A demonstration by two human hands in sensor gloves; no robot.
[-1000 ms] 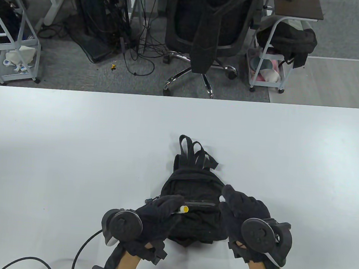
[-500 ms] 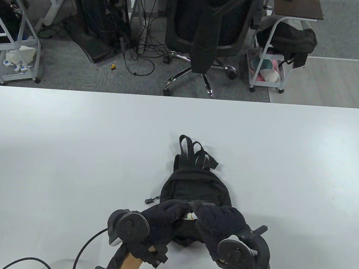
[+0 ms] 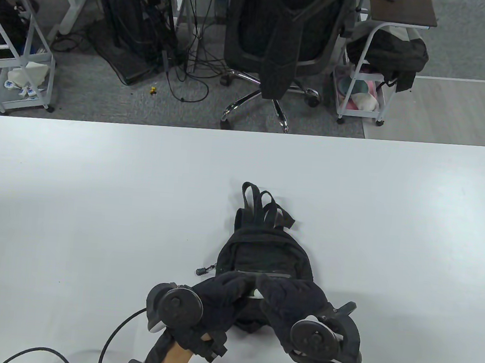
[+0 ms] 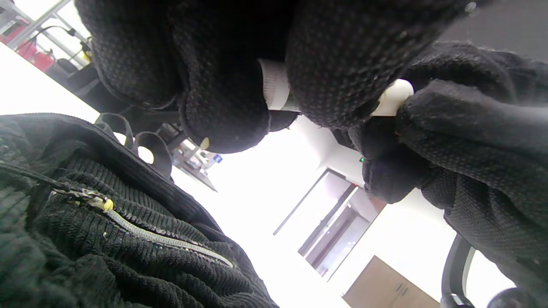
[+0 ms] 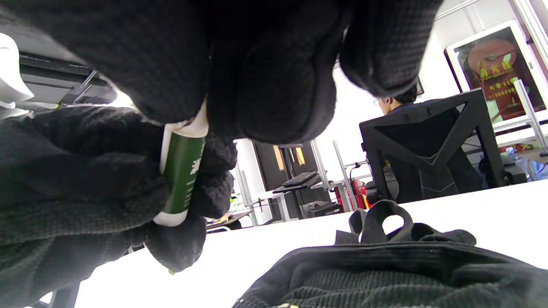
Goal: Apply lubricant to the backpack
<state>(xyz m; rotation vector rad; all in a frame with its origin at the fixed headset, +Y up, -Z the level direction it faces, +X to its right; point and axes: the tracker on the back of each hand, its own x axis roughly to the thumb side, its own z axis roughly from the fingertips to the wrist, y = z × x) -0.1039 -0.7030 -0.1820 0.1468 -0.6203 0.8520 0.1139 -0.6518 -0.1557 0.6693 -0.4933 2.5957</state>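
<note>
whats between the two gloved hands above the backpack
A small green lubricant tube with white ends: the left hand grips its body and the right hand grips its cap end, shown in the right wrist view, above the black knitted backpack.

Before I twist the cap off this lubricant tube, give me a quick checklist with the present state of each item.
1. Left hand grips the lubricant tube: ok.
2. Right hand grips the tube's cap end: ok; the cap itself is hidden under the fingers.
3. Backpack lies flat on the table, below both hands: ok.
4. Zipper exposed and facing up: ok.
5. Zipper closed along its visible stretch: ok.
6. Cap loosened: cannot tell.
</note>
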